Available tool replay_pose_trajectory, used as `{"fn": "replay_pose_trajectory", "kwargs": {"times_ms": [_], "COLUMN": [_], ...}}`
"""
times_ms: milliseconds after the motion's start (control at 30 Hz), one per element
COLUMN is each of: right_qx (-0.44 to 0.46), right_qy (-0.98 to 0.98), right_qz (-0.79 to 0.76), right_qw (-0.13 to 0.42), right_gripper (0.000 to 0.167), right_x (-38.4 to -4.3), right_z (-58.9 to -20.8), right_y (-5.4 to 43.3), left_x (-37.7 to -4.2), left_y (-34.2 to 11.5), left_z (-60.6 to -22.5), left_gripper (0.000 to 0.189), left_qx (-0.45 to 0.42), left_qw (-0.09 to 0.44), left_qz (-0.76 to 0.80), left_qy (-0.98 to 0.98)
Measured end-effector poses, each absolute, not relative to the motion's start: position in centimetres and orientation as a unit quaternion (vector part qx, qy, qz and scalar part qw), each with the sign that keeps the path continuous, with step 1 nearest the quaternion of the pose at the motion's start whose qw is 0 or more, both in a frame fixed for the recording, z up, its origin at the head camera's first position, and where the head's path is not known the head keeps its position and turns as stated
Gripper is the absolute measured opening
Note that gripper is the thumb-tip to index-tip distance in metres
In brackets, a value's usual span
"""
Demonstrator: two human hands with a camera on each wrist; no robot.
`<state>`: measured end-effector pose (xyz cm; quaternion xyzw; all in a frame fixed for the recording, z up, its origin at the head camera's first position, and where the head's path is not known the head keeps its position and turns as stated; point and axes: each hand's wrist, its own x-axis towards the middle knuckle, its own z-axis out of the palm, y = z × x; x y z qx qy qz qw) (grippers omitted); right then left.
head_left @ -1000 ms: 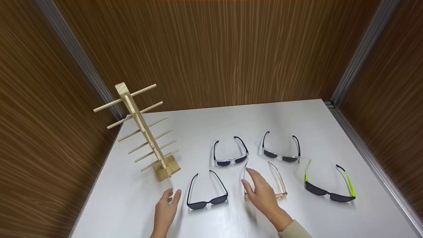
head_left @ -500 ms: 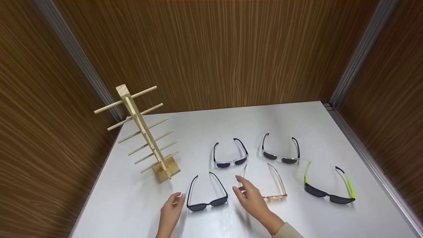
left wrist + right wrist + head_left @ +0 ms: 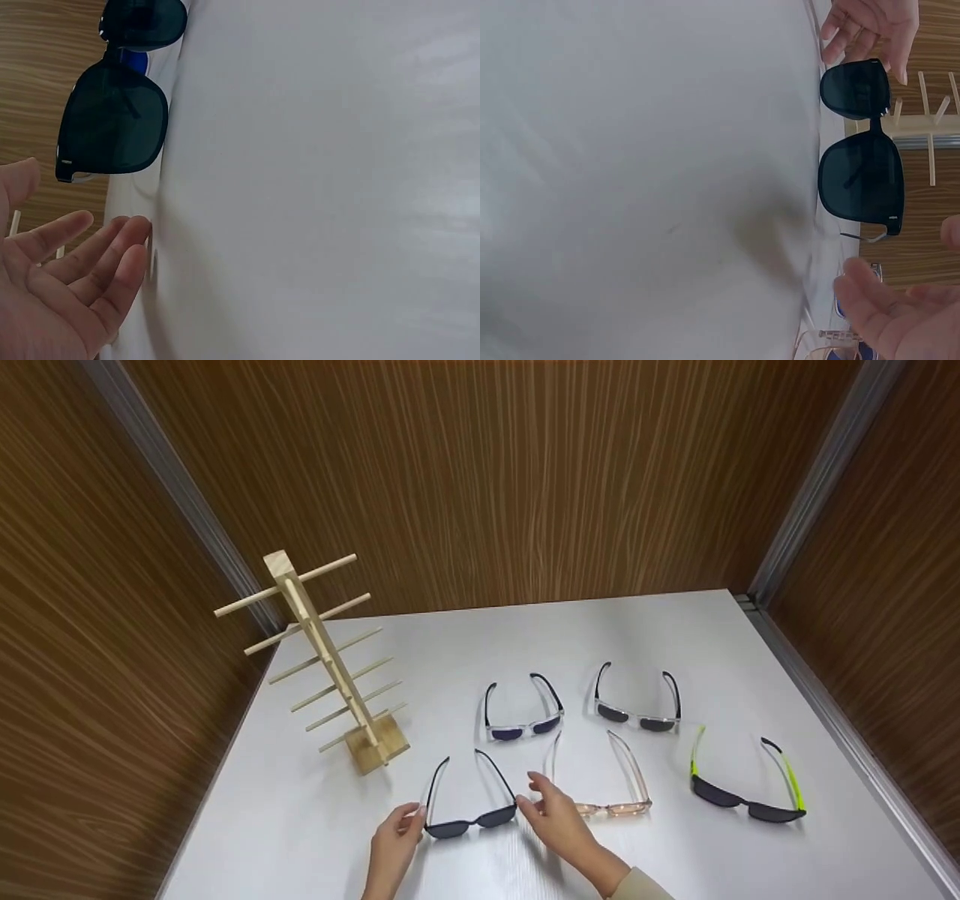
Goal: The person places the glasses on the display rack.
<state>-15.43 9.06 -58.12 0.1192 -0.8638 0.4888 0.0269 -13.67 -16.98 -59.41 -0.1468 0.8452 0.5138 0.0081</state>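
Note:
Black sunglasses (image 3: pixel 495 817) stand on the white table with arms unfolded and lenses toward me. My left hand (image 3: pixel 394 844) is beside their left hinge, fingers loosely bent. In the left wrist view a gap shows between this hand (image 3: pixel 67 277) and the dark lens (image 3: pixel 112 120). On the other side, my right hand (image 3: pixel 559 825) is by the right hinge, thumb and forefinger apart. The right wrist view shows both hands, the right one (image 3: pixel 900 315) and the left one (image 3: pixel 874 30), on either side of the sunglasses (image 3: pixel 861 180). Neither hand holds anything.
A wooden rack (image 3: pixel 330 660) with several crossbars stands at the left. Pink clear-framed glasses (image 3: pixel 628 809) lie just right of my right hand. Behind are two clear-fronted sunglasses (image 3: pixel 546 725) (image 3: pixel 657 724); yellow-green-armed sunglasses (image 3: pixel 772 812) lie far right. Wood-grain panels (image 3: pixel 510 480) enclose the table.
My right hand has moved left, from over the pink glasses to the black sunglasses' right side. My left hand has come slightly right and nearer to me, up to their left side.

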Motion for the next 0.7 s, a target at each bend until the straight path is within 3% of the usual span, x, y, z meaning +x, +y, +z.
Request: {"fn": "replay_pose_trajectory", "kwargs": {"times_ms": [700], "right_qx": [0.061], "right_qy": [-0.84], "right_qz": [0.533], "right_qw": [-0.082], "right_gripper": [0.035], "right_x": [-16.5], "right_z": [-59.1], "right_y": [7.9], "left_x": [-13.6], "left_y": [-17.7], "left_z": [-60.1], "left_gripper": [0.047], "left_qx": [-0.165], "left_qw": [0.114], "left_qz": [0.621], "left_qy": [0.758]}}
